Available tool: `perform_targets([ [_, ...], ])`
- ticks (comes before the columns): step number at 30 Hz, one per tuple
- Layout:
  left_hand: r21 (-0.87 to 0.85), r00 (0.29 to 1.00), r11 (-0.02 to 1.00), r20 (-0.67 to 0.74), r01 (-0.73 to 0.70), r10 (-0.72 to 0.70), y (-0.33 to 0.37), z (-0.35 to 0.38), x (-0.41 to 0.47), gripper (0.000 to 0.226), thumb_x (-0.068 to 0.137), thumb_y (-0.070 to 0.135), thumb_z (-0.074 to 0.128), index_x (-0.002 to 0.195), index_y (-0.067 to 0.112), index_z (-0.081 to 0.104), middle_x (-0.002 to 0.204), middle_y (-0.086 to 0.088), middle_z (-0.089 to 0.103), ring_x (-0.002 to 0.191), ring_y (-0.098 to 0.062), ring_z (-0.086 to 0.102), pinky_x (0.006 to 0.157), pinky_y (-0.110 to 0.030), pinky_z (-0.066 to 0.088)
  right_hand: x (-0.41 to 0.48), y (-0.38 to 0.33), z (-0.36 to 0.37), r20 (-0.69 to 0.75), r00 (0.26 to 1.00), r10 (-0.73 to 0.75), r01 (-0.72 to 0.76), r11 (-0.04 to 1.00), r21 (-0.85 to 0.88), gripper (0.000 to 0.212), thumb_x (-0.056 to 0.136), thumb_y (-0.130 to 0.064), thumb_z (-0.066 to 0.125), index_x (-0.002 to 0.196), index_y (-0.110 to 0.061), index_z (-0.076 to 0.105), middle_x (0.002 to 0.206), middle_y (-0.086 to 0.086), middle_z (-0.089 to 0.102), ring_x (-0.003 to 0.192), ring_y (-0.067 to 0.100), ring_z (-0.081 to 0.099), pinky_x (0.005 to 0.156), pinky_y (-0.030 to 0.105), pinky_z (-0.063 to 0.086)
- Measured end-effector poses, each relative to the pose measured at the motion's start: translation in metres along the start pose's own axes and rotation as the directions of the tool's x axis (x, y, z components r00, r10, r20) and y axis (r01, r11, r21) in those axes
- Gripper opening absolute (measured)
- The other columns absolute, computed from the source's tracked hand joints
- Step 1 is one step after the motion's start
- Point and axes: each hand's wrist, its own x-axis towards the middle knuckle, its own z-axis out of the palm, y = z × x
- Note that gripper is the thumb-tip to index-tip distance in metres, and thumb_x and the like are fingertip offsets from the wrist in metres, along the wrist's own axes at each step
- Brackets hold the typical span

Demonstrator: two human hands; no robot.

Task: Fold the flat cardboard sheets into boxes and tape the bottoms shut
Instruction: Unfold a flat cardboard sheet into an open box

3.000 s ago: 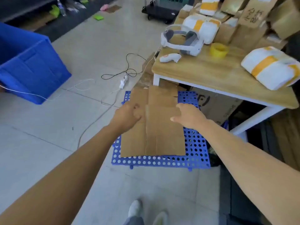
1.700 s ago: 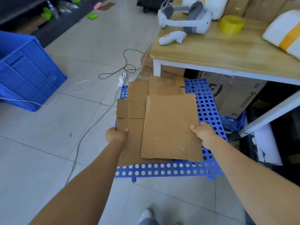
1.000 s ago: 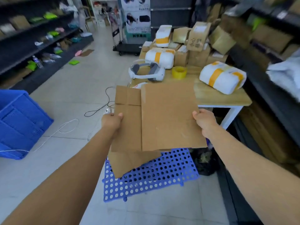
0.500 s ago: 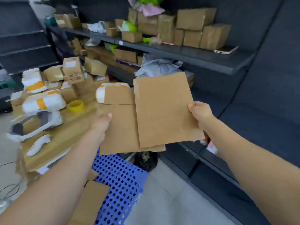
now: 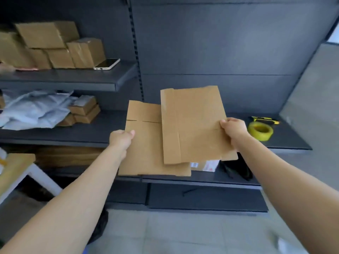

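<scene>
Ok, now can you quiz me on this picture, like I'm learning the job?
1. True or false: the tape lies on a shelf, right of the right hand.
2. The left hand holds: A) a flat sheet B) the tape C) a finished box.
3. What lies beside the boxes on the top shelf?
Key: 1 true; 2 A; 3 a phone.
</scene>
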Motion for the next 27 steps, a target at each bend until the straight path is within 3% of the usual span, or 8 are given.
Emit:
perform_targets([
  [4, 0.042, 0.994, 0.997, 0.091, -0.061, 0.056, 0.023, 0.075, 0.019, 0.03, 0.094, 0.023, 0.058, 0.118, 0.004, 0.057, 0.126, -0.011, 0.058, 0.105, -0.024, 0.054, 0.09, -0.034, 0.043, 0.045, 0.003, -0.039, -0.082, 0.996, 0.032, -0.032, 0.999, 0.004, 0.014, 0.094, -0.02, 0.051, 0.1, -0.015, 0.063, 0.088, 0.003, 0.058, 0.081, 0.021, 0.051, 0.071, 0.029, 0.041],
  [7, 0.06, 0.995, 0.997, 0.092, -0.055, 0.049, 0.03, 0.114, 0.037, 0.046, 0.094, 0.024, 0.058, 0.134, 0.004, 0.048, 0.135, -0.011, 0.052, 0.12, -0.028, 0.049, 0.1, -0.038, 0.039, 0.073, 0.003, -0.051, -0.1, 0.99, 0.096, -0.095, 0.995, 0.014, 0.007, 0.096, -0.023, 0.049, 0.097, -0.021, 0.056, 0.082, 0.0, 0.056, 0.082, 0.019, 0.051, 0.076, 0.034, 0.044],
  [10, 0.075, 0.997, 0.997, 0.073, -0.013, 0.007, 0.031, 0.142, 0.059, 0.055, 0.094, 0.024, 0.057, 0.142, 0.006, 0.038, 0.144, -0.011, 0.043, 0.129, -0.029, 0.042, 0.105, -0.04, 0.033, 0.101, 0.007, -0.053, -0.111, 0.986, 0.125, -0.124, 0.992, 0.015, 0.011, 0.096, -0.024, 0.049, 0.103, -0.02, 0.058, 0.091, 0.003, 0.057, 0.085, 0.02, 0.051, 0.08, 0.035, 0.045],
  [14, 0.116, 0.997, 0.992, 0.055, 0.049, -0.056, 0.031, 0.173, 0.089, 0.056, 0.095, 0.023, 0.057, 0.144, 0.006, 0.035, 0.147, -0.011, 0.039, 0.133, -0.03, 0.038, 0.107, -0.04, 0.031, 0.139, 0.014, -0.048, -0.11, 0.979, 0.172, -0.173, 0.985, 0.004, 0.031, 0.096, -0.026, 0.05, 0.124, -0.014, 0.057, 0.106, 0.006, 0.059, 0.092, 0.023, 0.052, 0.077, 0.034, 0.043],
  [17, 0.16, 0.993, 0.984, 0.071, 0.083, -0.095, 0.032, 0.198, 0.119, 0.055, 0.094, 0.024, 0.057, 0.143, 0.007, 0.037, 0.146, -0.011, 0.04, 0.131, -0.031, 0.039, 0.106, -0.042, 0.033, 0.168, 0.019, -0.043, -0.121, 0.97, 0.213, -0.212, 0.977, 0.016, 0.037, 0.096, -0.027, 0.05, 0.131, -0.014, 0.054, 0.118, 0.009, 0.06, 0.103, 0.026, 0.055, 0.086, 0.037, 0.046],
  [22, 0.229, 0.98, 0.968, 0.142, 0.106, -0.141, 0.038, 0.247, 0.161, 0.054, 0.094, 0.026, 0.057, 0.142, 0.007, 0.038, 0.146, -0.011, 0.04, 0.131, -0.031, 0.04, 0.106, -0.042, 0.033, 0.212, 0.021, -0.041, -0.178, 0.955, 0.238, -0.237, 0.971, 0.026, 0.031, 0.097, -0.026, 0.05, 0.125, -0.015, 0.057, 0.108, 0.006, 0.06, 0.102, 0.027, 0.056, 0.082, 0.037, 0.045],
  [27, 0.301, 0.962, 0.945, 0.193, 0.129, -0.193, 0.035, 0.3, 0.183, 0.042, 0.095, 0.026, 0.055, 0.129, 0.003, 0.049, 0.134, -0.014, 0.051, 0.112, -0.029, 0.05, 0.084, -0.033, 0.04, 0.244, 0.028, -0.048, -0.228, 0.932, 0.283, -0.283, 0.959, 0.034, 0.036, 0.096, -0.029, 0.052, 0.13, -0.017, 0.054, 0.109, 0.007, 0.06, 0.099, 0.026, 0.056, 0.084, 0.038, 0.047],
])
